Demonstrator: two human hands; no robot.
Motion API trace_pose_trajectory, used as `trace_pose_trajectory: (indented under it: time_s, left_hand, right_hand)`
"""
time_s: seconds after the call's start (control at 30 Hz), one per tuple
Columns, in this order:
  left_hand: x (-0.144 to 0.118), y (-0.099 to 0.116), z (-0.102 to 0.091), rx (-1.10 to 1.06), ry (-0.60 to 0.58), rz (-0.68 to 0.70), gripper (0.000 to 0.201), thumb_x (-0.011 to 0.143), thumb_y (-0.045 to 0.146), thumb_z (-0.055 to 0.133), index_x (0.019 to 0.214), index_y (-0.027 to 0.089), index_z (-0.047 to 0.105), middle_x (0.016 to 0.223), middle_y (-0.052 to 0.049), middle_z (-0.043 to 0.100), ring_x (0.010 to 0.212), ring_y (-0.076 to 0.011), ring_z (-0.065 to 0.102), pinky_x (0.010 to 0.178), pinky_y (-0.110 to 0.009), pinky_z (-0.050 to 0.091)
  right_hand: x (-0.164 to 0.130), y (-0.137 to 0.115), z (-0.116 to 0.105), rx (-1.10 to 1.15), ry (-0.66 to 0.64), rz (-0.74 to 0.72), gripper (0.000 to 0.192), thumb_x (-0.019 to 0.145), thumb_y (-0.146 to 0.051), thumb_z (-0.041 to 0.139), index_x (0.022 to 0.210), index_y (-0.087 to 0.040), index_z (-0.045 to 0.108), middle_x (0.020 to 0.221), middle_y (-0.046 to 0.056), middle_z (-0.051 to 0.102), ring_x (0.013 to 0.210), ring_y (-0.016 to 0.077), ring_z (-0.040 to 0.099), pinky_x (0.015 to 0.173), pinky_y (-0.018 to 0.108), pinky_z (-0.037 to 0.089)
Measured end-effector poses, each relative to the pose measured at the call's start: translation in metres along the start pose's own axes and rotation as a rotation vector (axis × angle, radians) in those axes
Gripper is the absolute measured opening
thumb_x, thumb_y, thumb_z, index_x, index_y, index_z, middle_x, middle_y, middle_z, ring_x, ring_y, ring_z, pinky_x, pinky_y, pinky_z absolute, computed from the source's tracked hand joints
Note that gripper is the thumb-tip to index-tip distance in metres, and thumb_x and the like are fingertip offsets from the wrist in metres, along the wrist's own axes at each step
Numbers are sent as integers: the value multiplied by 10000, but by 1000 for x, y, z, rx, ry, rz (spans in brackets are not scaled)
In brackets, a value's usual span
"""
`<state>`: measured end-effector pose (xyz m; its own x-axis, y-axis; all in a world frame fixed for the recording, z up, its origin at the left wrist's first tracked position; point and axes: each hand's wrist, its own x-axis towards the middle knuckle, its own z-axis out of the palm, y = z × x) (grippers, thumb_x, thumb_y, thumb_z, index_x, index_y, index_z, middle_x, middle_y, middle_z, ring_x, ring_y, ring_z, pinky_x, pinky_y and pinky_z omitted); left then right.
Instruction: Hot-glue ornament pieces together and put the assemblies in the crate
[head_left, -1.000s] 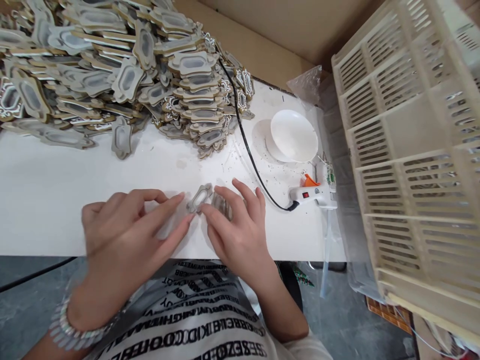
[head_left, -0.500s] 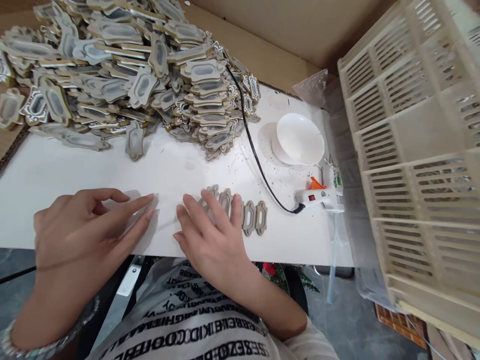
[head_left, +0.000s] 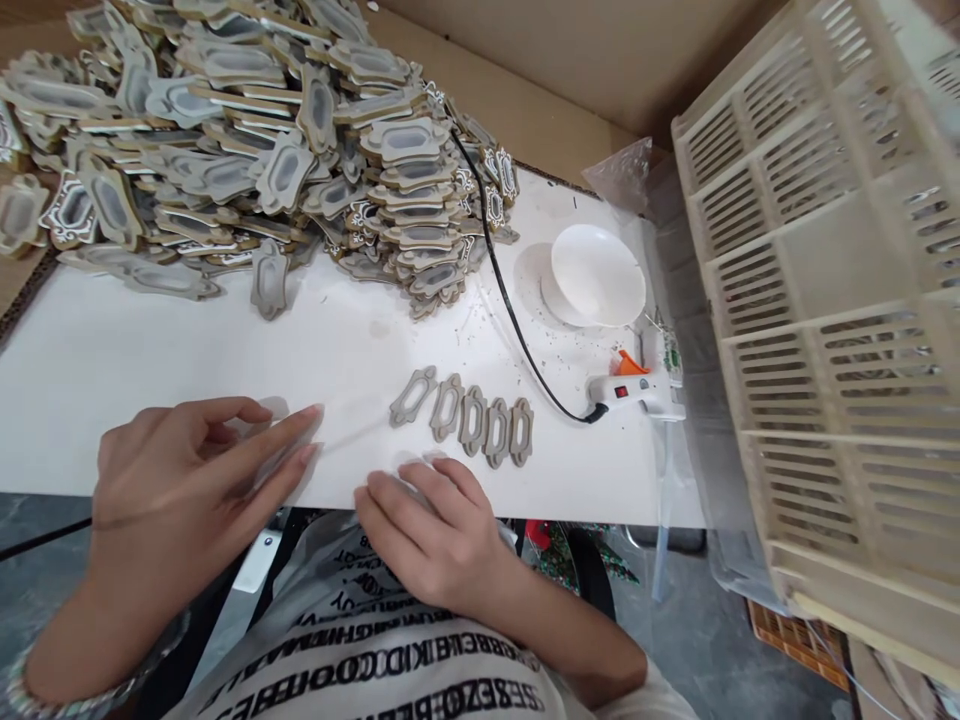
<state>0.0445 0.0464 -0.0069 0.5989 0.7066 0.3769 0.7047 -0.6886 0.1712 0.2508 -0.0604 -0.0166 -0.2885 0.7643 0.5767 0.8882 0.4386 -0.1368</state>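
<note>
My left hand (head_left: 195, 480) hovers over the white tabletop at the left, its index finger and thumb stretched out and apart, with nothing visible between them. Low at the table's front edge is my right hand (head_left: 442, 530), fingers together and slightly bent, apparently holding nothing. Just beyond it, several small grey frame-shaped plates (head_left: 472, 420) lie in a slanting row, each with an oblong opening; the leftmost plate (head_left: 413, 396) is tilted more than the others. A faint thin line runs from my left fingertips toward that plate; whether it is a thread or a shadow is unclear.
A large heap of similar plates (head_left: 225, 170) covers the back left. To the right are a white bowl (head_left: 600, 275), a white glue gun (head_left: 637, 395) with a black cord (head_left: 499, 275), and a tall cream slatted crate (head_left: 817, 250). Cardboard (head_left: 525, 60) borders the back.
My right hand has drawn back from over the row toward the table edge, uncovering the plates. My left hand has shifted slightly right.
</note>
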Motion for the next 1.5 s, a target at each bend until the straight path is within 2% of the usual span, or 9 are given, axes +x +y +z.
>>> trace_pose_trajectory:
  time_s: [0.2,0.37,0.53,0.67,0.9,1.0,1.13,1.33,1.5]
  left_hand:
    - [-14,13,-7,-130,5,100,351,876,154,686,1170,343,658,991,-25,645,702,-168,570,768,-366,443]
    - [-16,18,-7,-175,-11,196,504,833,70,699,1259,328,622,904,-21,637,739,-186,595,769,-363,450]
    - [-14,11,-5,-79,51,79,558,897,161,646,1390,387,515,905,-30,641,697,-215,578,735,-385,427]
    - [-13,3,-2,66,-38,40,431,924,315,636,1345,350,553,1052,-81,657,782,-253,589,801,-425,414]
    - [-19,-4,-4,5,-28,135,547,924,320,645,1435,407,471,1091,-71,687,807,-255,634,843,-437,447]
    - [-28,-2,-8,-127,-58,166,642,896,227,675,1452,446,438,1108,-25,733,903,-266,673,912,-453,476]
    - [-45,-1,-12,-290,-134,94,691,885,69,607,1401,507,466,1167,61,734,994,-244,692,1003,-480,487]
    - [-66,-12,-7,-329,-156,132,612,878,118,607,1385,447,518,1192,41,726,1027,-262,701,992,-494,510]
    - [-47,-6,-2,-305,-59,233,577,870,132,656,1382,377,549,1151,17,745,964,-238,711,959,-424,517]
  right_hand:
    - [-1,1,2,114,-2,-44,64,902,-145,687,928,-135,745,935,12,757,866,136,657,759,278,544]
    - [-7,-2,5,61,-7,-49,76,912,-152,675,869,-178,732,929,16,755,897,144,683,792,286,546]
    - [-11,-1,2,43,165,48,208,931,-122,616,773,-210,717,845,-14,766,904,109,714,946,275,552]
    - [-14,6,-11,96,195,181,159,939,-107,603,855,-165,726,850,33,793,913,116,746,990,271,552]
    - [-24,28,-35,47,218,317,137,908,-54,630,967,-160,694,870,69,805,857,149,775,915,304,597]
    - [-29,37,-39,-5,243,353,154,894,-40,649,982,-159,690,887,79,807,842,153,778,916,312,605]
    - [-32,47,-40,-76,242,377,164,892,-42,655,995,-167,683,889,84,804,811,161,777,887,310,622]
    - [-21,57,-36,-75,246,396,150,886,-63,666,927,-205,689,843,52,754,786,163,713,711,285,613]
    - [-10,57,-33,-67,217,364,153,885,-67,661,893,-214,699,769,31,736,741,172,624,698,300,575]
